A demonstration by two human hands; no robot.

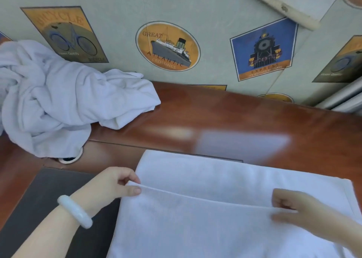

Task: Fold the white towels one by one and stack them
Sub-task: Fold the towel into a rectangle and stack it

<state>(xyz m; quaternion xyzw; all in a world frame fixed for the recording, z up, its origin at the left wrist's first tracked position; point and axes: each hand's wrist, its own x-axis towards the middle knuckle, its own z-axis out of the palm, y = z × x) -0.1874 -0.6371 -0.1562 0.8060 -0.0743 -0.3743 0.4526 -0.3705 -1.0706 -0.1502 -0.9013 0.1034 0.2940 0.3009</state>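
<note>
A white towel (pixel 205 228) lies spread on the wooden desk (pixel 215 120) right in front of me. My left hand (pixel 115 185) pinches the left corner of its raised near edge between thumb and fingers. My right hand (pixel 299 212) pinches the same edge at its right end. The edge is lifted a little above the part of the towel lying flat behind it. A crumpled heap of white towels (pixel 49 97) sits on the desk at the far left.
A wall with bicycle, ship and train pictures (pixel 168 46) rises right behind the desk. A dark mat (pixel 49 195) lies under my left forearm. A round cable hole (pixel 68 159) shows below the heap. Grey metal bars (pixel 344 99) stand at the right.
</note>
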